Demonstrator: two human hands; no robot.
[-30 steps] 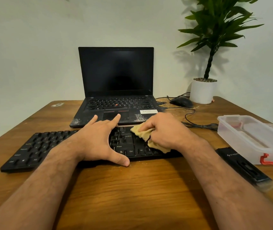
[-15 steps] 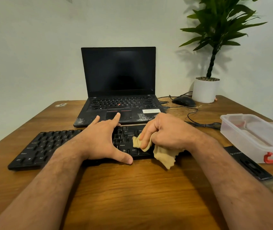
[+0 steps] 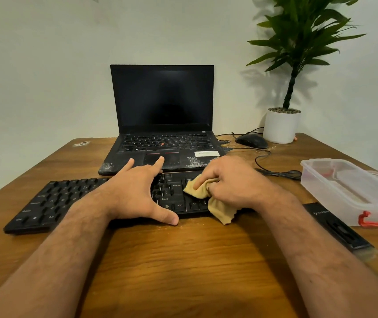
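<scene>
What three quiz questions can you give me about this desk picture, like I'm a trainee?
1. True or false: the right hand grips the crumpled yellow cloth.
2. What does the open left hand rest on? A red book; B flat black keyboard; C clear plastic box.
3. What stands right beside the black computer mouse?
Key: 1 true; 2 B; 3 the white round plant pot.
</scene>
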